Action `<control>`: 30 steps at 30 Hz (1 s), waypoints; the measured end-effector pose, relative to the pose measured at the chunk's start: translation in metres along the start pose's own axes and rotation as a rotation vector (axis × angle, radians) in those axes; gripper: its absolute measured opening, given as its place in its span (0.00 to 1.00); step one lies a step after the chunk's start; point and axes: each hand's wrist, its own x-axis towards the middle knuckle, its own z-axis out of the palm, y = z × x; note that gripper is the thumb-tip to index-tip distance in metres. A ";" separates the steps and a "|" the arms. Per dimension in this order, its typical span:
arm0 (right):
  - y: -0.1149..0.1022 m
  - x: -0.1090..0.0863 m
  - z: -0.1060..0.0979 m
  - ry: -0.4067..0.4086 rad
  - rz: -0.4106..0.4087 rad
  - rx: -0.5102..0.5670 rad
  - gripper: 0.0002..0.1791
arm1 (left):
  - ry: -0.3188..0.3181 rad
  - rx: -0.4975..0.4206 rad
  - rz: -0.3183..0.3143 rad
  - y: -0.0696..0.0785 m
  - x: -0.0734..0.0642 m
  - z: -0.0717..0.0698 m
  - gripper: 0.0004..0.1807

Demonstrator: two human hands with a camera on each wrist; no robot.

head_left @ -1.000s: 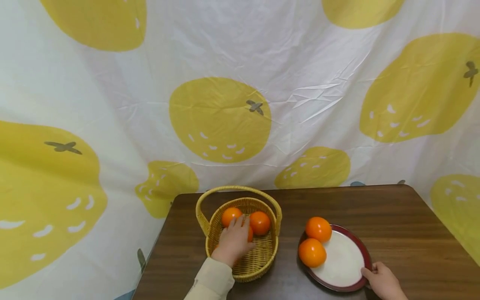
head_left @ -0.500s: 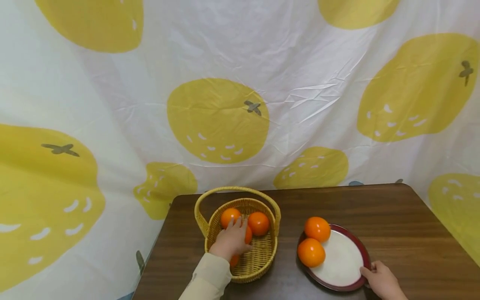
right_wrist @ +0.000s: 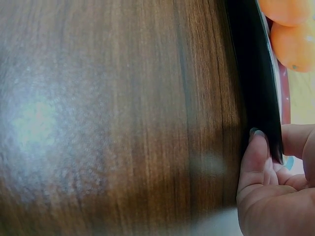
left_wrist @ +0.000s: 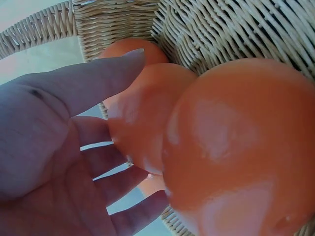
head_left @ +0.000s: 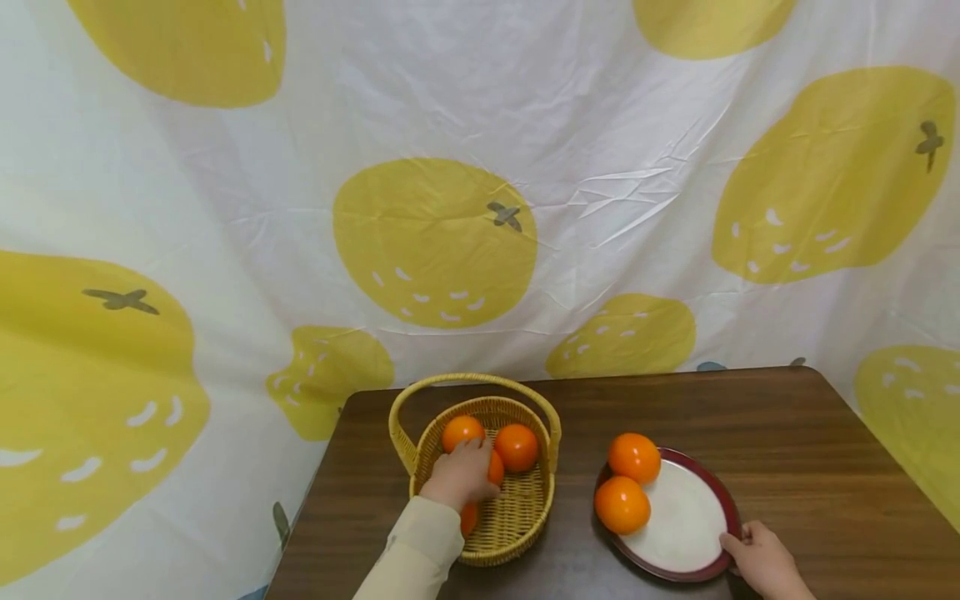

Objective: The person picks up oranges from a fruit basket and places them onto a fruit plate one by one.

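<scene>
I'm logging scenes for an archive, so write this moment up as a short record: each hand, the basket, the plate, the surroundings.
Left hand: inside the basket, thumb and fingers about an orange fruit; firmness of grip unclear
Right hand: pinches the rim of the plate
Basket contents: four orange fruits visible, one partly under the left hand
Basket handle: arched, woven
Plate contents: two oranges, at its left side
Plate colour: pale centre, dark red rim
Table: dark brown, wood-grained
Backdrop: white cloth printed with yellow fruit

Passage between basket [head_left: 517, 510] and plate [head_left: 686, 521]
</scene>
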 end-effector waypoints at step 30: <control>-0.002 -0.003 0.001 0.018 -0.026 0.037 0.14 | -0.015 -0.027 0.000 0.000 0.011 0.001 0.45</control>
